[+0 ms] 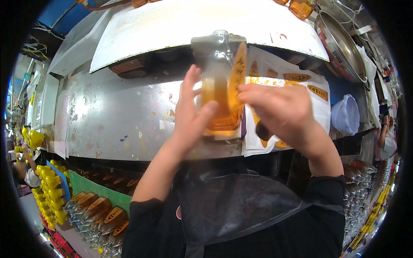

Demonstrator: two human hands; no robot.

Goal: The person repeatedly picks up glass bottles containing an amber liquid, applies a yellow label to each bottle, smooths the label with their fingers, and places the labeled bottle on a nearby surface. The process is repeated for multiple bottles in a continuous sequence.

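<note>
A glass bottle with amber liquid (pixel 222 119) stands on the metal worktop before me, its neck pointing away. At its left side is my left hand (pixel 193 113), thumb and fingers spread around it; whether the palm touches the glass is hard to tell. My right hand (pixel 277 109) pinches the lower part of an orange paper label (pixel 238 74) at the bottle's right side. Something dark, partly hidden, shows under the right palm. White sheets (pixel 290 96) with several more orange labels lie to the right of the bottle, partly under my right hand.
A raised white board (pixel 206 19) runs across the far side, with bottles at its right end. A light blue plastic bowl (pixel 345 114) and a large metal pan (pixel 342 45) are at right. Labelled bottles (pixel 103 209) fill the lower left, near yellow objects (pixel 50 187). Other people (pixel 388 145) appear at both edges.
</note>
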